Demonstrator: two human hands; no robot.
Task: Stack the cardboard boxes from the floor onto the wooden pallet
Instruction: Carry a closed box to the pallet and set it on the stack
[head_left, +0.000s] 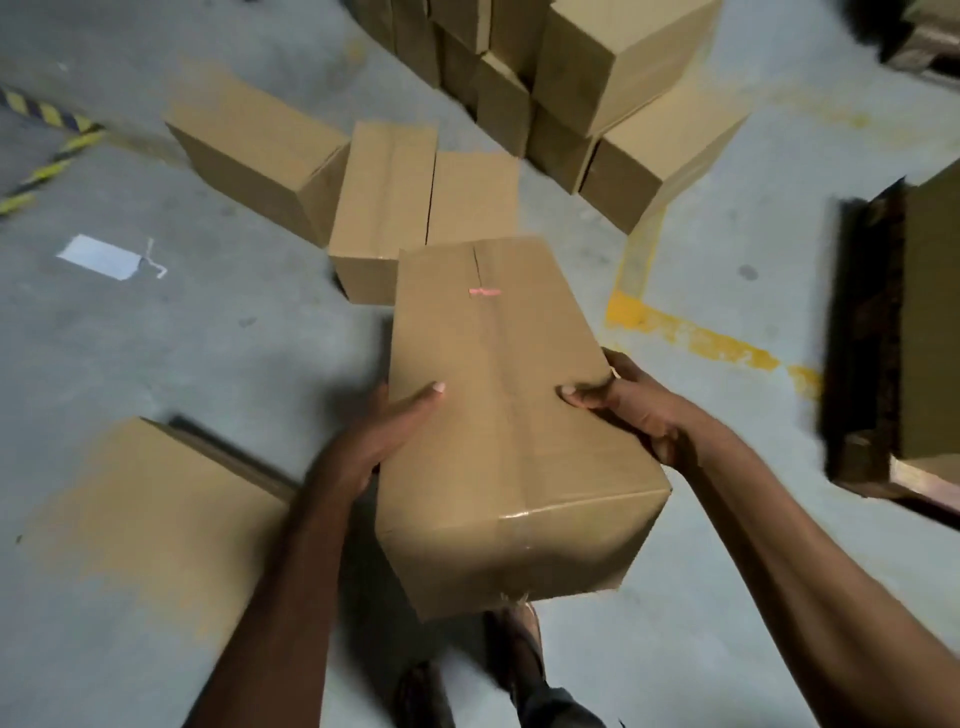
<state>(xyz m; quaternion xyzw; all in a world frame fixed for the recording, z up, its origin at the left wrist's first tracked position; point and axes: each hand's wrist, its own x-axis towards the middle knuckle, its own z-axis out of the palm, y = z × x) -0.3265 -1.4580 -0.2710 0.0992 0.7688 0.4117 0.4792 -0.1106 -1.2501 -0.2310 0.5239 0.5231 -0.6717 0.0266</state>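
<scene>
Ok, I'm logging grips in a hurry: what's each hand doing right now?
Left hand: holds the cardboard box by its left side, thumb on top.
Right hand: grips the same box's right side, thumb on top.

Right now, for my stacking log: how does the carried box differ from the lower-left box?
The carried box is gripped by the left hand and right hand, off the floor; the lower-left box rests on the floor, untouched. The carried box bears a pink mark on top; the lower-left box shows none. Both are closed brown cardboard.
</scene>
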